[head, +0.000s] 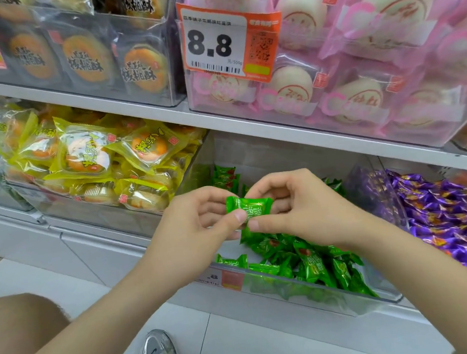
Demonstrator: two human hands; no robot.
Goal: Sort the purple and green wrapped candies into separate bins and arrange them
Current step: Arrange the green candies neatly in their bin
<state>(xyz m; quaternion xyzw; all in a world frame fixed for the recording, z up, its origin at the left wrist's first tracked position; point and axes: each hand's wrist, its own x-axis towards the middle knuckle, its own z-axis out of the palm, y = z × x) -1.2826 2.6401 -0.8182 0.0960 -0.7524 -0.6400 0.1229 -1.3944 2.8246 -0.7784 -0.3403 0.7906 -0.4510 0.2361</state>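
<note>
Holding one green candy at frame centre, you pinch it from both sides: your left hand has thumb and curled fingers on its left end, and your right hand has thumb and curled fingers on its right end. That candy is raised above the clear bin at lower centre, over the pile of green candies inside. Purple candies fill the purple bin just beside it, at the right edge of the frame.

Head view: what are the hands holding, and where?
A green candy, pinched by both: left hand on its left side, right hand on its right.
</note>
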